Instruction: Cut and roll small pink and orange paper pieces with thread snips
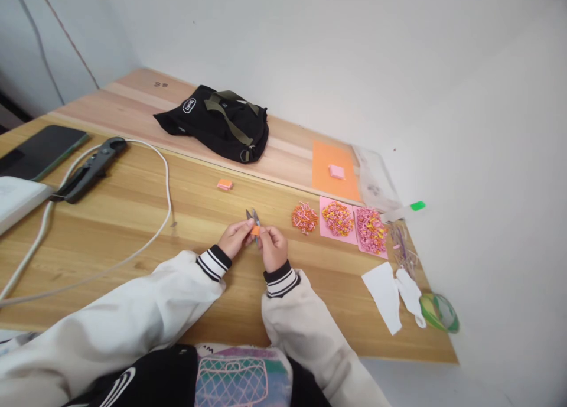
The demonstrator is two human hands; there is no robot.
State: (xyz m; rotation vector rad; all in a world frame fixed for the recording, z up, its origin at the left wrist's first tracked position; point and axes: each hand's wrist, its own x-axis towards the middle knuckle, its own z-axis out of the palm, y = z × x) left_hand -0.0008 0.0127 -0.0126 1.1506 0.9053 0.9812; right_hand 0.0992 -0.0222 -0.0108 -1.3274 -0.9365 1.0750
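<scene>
My left hand (pixel 235 238) and my right hand (pixel 273 247) meet over the middle of the table. Between their fingertips is a small orange paper piece (pixel 256 231), pinched from both sides. Just beyond it the open blades of small scissors (pixel 253 215) point away from me; whether they lie on the table or are held, I cannot tell. A small stack of orange and pink paper pieces (pixel 225 184) lies a little farther off. Right of my hands is a pile of thin, rolled-looking orange and pink bits (pixel 305 217).
Two more piles of pink and yellow bits (pixel 337 218) rest on pink sheets. Behind them lies an orange sheet (pixel 325 159) with a pink stack (pixel 336 172). White papers (pixel 383 296) and green tape (pixel 438 312) are right; a black bag (pixel 221 123), phone (pixel 42 150) and cable (pixel 167 182) are left.
</scene>
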